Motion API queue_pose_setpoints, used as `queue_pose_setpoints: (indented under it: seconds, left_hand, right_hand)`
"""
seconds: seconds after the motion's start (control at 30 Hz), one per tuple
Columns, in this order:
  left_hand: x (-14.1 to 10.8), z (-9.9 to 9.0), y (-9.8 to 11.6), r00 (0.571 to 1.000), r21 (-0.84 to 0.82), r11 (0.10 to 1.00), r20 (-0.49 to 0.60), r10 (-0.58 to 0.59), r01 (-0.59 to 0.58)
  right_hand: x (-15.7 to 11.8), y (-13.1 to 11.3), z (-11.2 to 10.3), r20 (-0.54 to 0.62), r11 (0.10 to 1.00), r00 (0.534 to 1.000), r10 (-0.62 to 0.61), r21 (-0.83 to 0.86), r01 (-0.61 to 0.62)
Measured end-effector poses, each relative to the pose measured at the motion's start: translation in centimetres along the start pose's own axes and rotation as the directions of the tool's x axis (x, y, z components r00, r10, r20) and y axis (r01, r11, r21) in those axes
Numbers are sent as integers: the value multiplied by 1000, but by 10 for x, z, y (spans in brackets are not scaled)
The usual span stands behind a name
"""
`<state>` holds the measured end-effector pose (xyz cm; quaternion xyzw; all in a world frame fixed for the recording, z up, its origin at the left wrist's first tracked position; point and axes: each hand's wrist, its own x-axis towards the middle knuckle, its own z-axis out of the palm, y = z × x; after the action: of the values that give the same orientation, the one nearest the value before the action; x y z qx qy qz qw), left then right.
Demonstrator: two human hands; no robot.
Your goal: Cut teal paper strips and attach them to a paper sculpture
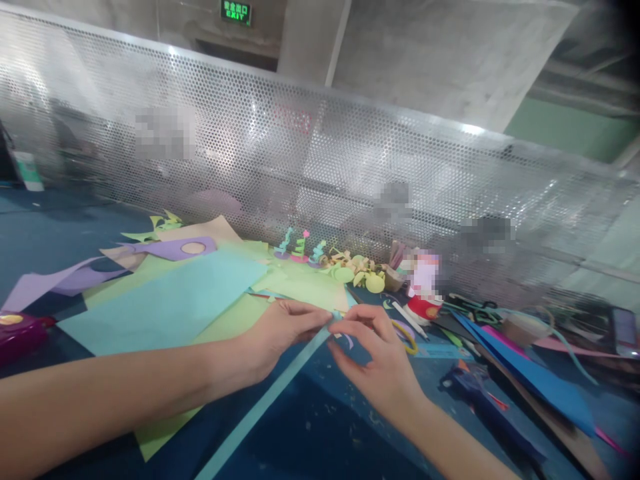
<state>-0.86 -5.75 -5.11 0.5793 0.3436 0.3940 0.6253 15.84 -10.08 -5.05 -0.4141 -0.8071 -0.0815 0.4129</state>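
Observation:
A long, narrow strip of light blue paper (273, 397) slants from the bottom edge up to my fingertips at the middle of the view. My left hand (275, 333) pinches its upper end between thumb and fingers. Close against it, my right hand (383, 360) has its thumb and index finger curled at the same end, which looks folded or rolled into a small bit. Fingers partly hide that end. Left of my hands lies a large light blue sheet (170, 303) on top of green sheets (220, 333).
Small paper spirals on round bases (300, 248) stand by the perforated metal panel (240, 153). Yellow paper pieces (375, 281), a red and white cup (424, 303), a blue glue gun (493, 407) and blue card (540, 377) lie to the right. Purple paper scraps (75, 277) are left.

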Motion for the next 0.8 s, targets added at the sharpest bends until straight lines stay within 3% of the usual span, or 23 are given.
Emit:
queue_pose_setpoints:
  seconds: [0.1, 0.27, 0.43, 0.53, 0.8]
  left_hand:
    - [2, 0, -2, 1000, -124, 992, -3, -13, 12]
    - [0, 1, -1, 998, -141, 990, 54, -22, 30]
    - [-4, 5, 0, 1000, -201, 979, 7, -18, 19]
    - [-5, 6, -2, 999, -186, 982, 32, 34, -27]
    - [-8, 6, -1, 990, -125, 985, 54, 130, -123]
  right_hand:
    - [-1, 1, 0, -12, 998, 999, -50, -44, 49]
    - [-2, 0, -4, 2, 999, 999, -43, -27, 43]
    - [1, -5, -7, 8, 984, 989, 146, 103, -146]
    - [2, -5, -5, 13, 941, 967, 256, 224, -253]
    - [3, -12, -2, 74, 805, 911, 406, 443, -395]
